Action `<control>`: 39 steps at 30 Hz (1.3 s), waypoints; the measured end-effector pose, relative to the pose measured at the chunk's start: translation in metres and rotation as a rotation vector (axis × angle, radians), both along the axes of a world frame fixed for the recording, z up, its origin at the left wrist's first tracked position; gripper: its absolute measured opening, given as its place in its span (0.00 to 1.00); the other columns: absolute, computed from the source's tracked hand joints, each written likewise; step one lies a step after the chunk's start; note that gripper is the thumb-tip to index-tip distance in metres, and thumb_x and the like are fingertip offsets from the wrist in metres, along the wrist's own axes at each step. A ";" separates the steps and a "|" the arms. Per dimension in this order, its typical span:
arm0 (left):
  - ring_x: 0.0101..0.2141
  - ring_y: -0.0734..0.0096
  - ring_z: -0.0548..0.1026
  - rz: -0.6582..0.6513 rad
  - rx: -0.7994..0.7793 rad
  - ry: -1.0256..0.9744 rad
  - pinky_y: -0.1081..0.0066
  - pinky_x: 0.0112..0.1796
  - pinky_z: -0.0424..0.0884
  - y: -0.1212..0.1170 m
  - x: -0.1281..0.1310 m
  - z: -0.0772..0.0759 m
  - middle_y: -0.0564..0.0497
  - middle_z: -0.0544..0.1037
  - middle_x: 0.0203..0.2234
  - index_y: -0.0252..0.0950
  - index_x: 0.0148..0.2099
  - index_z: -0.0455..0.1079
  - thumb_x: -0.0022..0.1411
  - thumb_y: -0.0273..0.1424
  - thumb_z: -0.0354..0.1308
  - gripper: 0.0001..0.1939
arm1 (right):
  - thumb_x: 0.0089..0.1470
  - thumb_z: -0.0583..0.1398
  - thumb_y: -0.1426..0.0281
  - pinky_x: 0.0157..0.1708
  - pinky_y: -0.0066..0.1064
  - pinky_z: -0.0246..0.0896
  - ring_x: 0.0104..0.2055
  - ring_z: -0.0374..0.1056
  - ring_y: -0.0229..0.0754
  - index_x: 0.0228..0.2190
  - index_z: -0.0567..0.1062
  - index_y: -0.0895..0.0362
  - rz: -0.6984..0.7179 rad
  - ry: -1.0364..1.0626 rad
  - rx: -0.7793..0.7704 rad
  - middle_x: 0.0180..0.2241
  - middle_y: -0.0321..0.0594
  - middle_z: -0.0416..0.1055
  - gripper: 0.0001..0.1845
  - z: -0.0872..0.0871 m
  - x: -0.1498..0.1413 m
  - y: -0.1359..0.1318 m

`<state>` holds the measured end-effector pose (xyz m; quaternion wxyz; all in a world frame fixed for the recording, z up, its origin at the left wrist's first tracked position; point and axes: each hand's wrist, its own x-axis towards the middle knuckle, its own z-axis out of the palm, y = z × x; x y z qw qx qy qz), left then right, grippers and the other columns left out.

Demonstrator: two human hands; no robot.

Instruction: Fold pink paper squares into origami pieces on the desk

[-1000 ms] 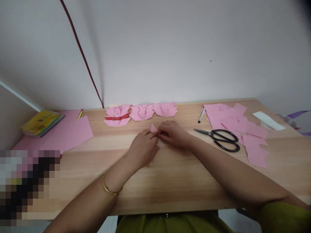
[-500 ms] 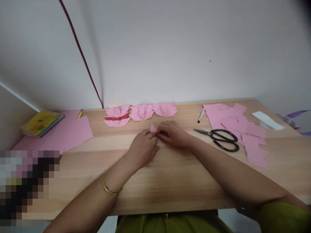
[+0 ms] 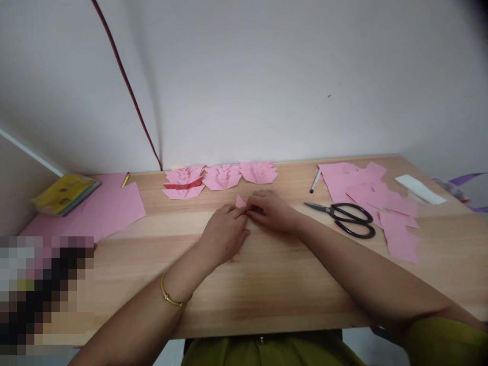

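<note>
A small piece of pink paper [image 3: 240, 202] lies on the wooden table under my fingers, with only a pointed tip showing beyond them. My left hand [image 3: 225, 231] rests over it, fingers bent and pressed down on the paper. Touching the left fingertips, my right hand [image 3: 272, 211] has its thumb and fingers pinched together at the paper's edge. Most of the paper is hidden beneath both hands. Beyond them, folded pink paper pieces [image 3: 222, 177] stand in a row near the wall, one crossed by a red strip [image 3: 183, 185].
Black-handled scissors [image 3: 343, 216] lie right of my hands, near a pen [image 3: 315, 180] and loose pink paper scraps [image 3: 366, 188]. A white strip [image 3: 420, 189] is at the far right. On the left, a yellow packet [image 3: 66, 194] sits on pink sheets [image 3: 122, 208].
</note>
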<state>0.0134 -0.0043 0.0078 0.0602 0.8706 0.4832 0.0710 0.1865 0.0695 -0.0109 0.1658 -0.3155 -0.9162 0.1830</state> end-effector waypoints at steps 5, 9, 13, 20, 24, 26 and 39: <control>0.50 0.58 0.67 0.007 -0.005 0.012 0.59 0.52 0.62 0.000 0.000 0.002 0.44 0.74 0.47 0.33 0.43 0.71 0.59 0.31 0.54 0.11 | 0.54 0.56 0.69 0.38 0.32 0.50 0.35 0.63 0.40 0.30 0.72 0.58 -0.008 -0.007 -0.006 0.31 0.40 0.71 0.06 0.001 0.000 -0.001; 0.49 0.59 0.67 -0.011 0.008 0.014 0.59 0.52 0.62 0.001 0.000 0.002 0.44 0.74 0.47 0.33 0.43 0.71 0.60 0.31 0.54 0.11 | 0.54 0.56 0.70 0.38 0.32 0.50 0.35 0.63 0.40 0.29 0.71 0.58 -0.030 -0.010 0.011 0.31 0.40 0.70 0.05 0.001 -0.002 -0.001; 0.49 0.58 0.67 -0.002 0.003 0.026 0.59 0.51 0.62 0.001 0.000 0.001 0.43 0.72 0.49 0.32 0.42 0.71 0.60 0.32 0.54 0.11 | 0.54 0.56 0.71 0.37 0.31 0.50 0.34 0.62 0.39 0.29 0.70 0.59 -0.034 -0.006 0.022 0.31 0.41 0.70 0.05 -0.002 -0.004 -0.001; 0.49 0.58 0.66 0.004 0.009 0.016 0.58 0.51 0.63 0.000 0.000 -0.001 0.43 0.72 0.50 0.33 0.43 0.71 0.60 0.32 0.55 0.11 | 0.54 0.56 0.71 0.37 0.31 0.51 0.34 0.63 0.40 0.29 0.71 0.58 -0.030 0.026 0.013 0.31 0.41 0.70 0.05 -0.002 -0.002 -0.001; 0.49 0.58 0.66 0.007 0.002 0.003 0.58 0.50 0.63 0.000 0.001 0.001 0.44 0.72 0.49 0.34 0.42 0.72 0.59 0.31 0.55 0.10 | 0.52 0.57 0.70 0.37 0.31 0.51 0.34 0.63 0.40 0.29 0.71 0.58 -0.030 0.031 0.000 0.31 0.41 0.70 0.04 0.000 -0.002 -0.001; 0.49 0.58 0.67 0.002 0.003 0.011 0.58 0.51 0.63 0.000 0.001 0.001 0.44 0.73 0.49 0.33 0.42 0.72 0.59 0.31 0.54 0.10 | 0.52 0.57 0.71 0.37 0.31 0.51 0.33 0.63 0.40 0.28 0.71 0.59 -0.035 0.027 -0.001 0.30 0.41 0.70 0.04 0.000 -0.003 -0.001; 0.50 0.58 0.66 0.010 0.012 0.012 0.58 0.52 0.63 0.000 0.000 -0.001 0.44 0.71 0.51 0.32 0.43 0.72 0.60 0.31 0.54 0.12 | 0.52 0.57 0.70 0.36 0.30 0.51 0.33 0.62 0.39 0.28 0.71 0.59 -0.027 0.034 -0.001 0.31 0.41 0.70 0.05 0.000 -0.002 -0.001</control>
